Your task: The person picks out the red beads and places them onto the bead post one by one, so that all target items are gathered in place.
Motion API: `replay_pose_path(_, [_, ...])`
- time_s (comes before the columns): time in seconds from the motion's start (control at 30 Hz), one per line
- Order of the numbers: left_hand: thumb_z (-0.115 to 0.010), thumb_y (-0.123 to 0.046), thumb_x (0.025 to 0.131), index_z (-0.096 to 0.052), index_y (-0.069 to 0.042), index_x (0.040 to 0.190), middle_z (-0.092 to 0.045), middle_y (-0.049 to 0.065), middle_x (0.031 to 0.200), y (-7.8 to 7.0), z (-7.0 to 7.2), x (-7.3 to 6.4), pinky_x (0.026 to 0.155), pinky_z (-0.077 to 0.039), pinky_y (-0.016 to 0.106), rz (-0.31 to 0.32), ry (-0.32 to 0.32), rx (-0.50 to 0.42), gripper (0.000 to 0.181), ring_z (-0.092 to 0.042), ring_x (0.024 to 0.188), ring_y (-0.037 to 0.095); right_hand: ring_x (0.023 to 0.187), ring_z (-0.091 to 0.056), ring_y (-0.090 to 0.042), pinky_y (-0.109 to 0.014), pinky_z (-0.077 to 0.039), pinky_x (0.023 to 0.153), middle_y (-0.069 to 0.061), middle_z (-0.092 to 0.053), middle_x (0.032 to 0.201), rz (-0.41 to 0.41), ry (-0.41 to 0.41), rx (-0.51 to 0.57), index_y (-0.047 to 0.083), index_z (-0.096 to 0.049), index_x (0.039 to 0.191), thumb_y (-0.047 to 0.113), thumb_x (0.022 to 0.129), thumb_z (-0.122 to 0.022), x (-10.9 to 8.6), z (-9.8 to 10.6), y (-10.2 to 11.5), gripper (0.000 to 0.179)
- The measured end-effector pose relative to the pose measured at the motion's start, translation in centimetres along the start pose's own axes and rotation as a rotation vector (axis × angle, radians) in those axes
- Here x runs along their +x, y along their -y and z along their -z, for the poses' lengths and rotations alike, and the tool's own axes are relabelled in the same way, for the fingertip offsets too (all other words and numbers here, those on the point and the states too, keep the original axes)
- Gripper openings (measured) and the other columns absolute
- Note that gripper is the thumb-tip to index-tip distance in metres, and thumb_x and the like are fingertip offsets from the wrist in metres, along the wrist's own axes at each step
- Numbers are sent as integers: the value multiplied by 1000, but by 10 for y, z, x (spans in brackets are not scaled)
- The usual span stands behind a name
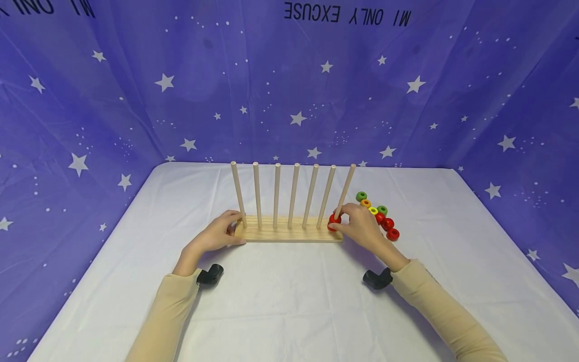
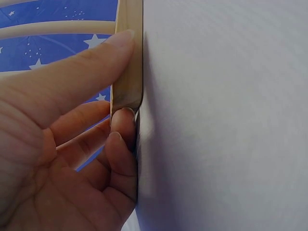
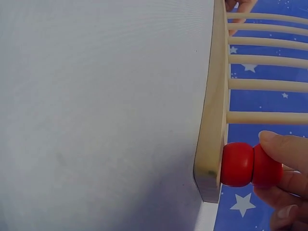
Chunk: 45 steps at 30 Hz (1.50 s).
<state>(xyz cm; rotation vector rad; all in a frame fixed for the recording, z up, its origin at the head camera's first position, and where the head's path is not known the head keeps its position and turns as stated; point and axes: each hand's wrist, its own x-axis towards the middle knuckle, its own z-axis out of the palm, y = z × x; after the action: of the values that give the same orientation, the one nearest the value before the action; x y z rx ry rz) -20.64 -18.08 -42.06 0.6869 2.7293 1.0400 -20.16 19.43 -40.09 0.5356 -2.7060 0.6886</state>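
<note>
Plainly, both forearms reach forward in beige sleeves (image 1: 434, 304) and slant inward toward the wooden base (image 1: 289, 234), palms turned roughly to face each other. At its left end the left hand (image 1: 216, 233) grips the wood, thumb laid flat along the front edge and fingers curled round the end. The right hand (image 1: 362, 227) pinches the upper bead (image 3: 268, 166), a red one, on the rightmost peg (image 1: 346, 186), with the thumb on the near side and the fingers beyond. Below it and touching it, the lower bead (image 3: 237, 164), also red, sits down against the base. From the head view this hand covers part of both beads. Just right of it on the white cloth (image 1: 289, 301) lie loose beads (image 1: 387, 224): two green, one orange, one yellow and three red, closely clustered. A black fitting (image 1: 378, 279) projects inward from each cuff, near the cloth. Behind everything hangs a purple curtain (image 1: 271, 85) with pale stars. The base's long axis runs left to right across the person's front, its seven pegs (image 1: 293, 196) in a row, pointing up; the gripped bead's hole lies along its peg.
</note>
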Motion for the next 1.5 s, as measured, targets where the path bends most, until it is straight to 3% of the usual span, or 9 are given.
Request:
replay_pose_path(0.27, [-75, -16, 78, -40, 10, 136, -45, 26, 131, -1, 0, -1, 62, -40, 19, 5, 2, -5, 73, -47, 75, 13, 78, -65, -23, -26, -47, 60, -6, -71, 88, 17, 63, -30, 11, -71, 89, 26, 71, -81, -3, 5, -6, 26])
replay_pose_path(0.43, [-75, -15, 77, -41, 11, 136, -45, 26, 131, -2, -1, -1, 62, -41, 19, 7, -3, -2, 72, -48, 75, 13, 79, -64, -24, -24, -44, 55, -8, -70, 93, 0, 107, -31, 6, -70, 101, 24, 72, -80, -6, 13, -8, 36])
replay_pose_path(0.63, [-75, -16, 78, -42, 10, 135, -46, 24, 130, 0, -1, 0, 62, -41, 19, -1, -4, 0, 72, -48, 74, 13, 77, -61, -23, -28, -44, 60, -10, -71, 92, 7, 110, -66, 4, -69, 107, 20, 72, -79, -7, 22, -15, 40])
replay_pose_path(0.77, [-75, -21, 77, -43, 11, 134, -46, 25, 128, 1, 1, -2, 61, -42, 21, -45, -17, -27, 73, -47, 73, 12, 71, -55, -21, -29, -42, 58, -12, -69, 88, -27, 95, -83, 4, -71, 104, 17, 74, -77, -8, 27, -23, 33])
replay_pose_path(0.9, [-75, -29, 78, -44, 11, 132, -45, 27, 126, 0, 1, -4, 60, -41, 21, -100, -31, -37, 75, -46, 71, 10, 80, -63, -29, -41, -53, 67, -16, -70, 94, -61, 71, -101, 2, -71, 101, 12, 75, -75, -8, 30, -31, 27])
replay_pose_path(1.03, [-74, -22, 78, -42, 10, 135, -44, 26, 130, 1, 0, -3, 62, -42, 21, -40, -8, -26, 73, -47, 74, 13, 91, -64, -35, -50, -53, 78, -19, -69, 101, -110, 75, -134, 1, -71, 103, 12, 77, -74, -7, 31, -41, 29])
replay_pose_path(1.17, [-74, -17, 78, -40, 10, 136, -44, 25, 132, 1, -1, -1, 64, -41, 20, 2, 7, 2, 72, -48, 77, 14, 96, -63, -35, -51, -52, 79, -19, -68, 105, -156, 90, -148, 2, -70, 107, 12, 77, -74, -4, 31, -49, 31])
replay_pose_path(1.5, [-74, -15, 78, -41, 9, 136, -43, 26, 134, -1, 0, -1, 63, -41, 19, -13, 7, -7, 71, -48, 76, 14, 93, -63, -33, -50, -53, 76, -17, -67, 105, -145, 97, -167, 3, -70, 107, 9, 76, -74, -1, 28, -60, 32])
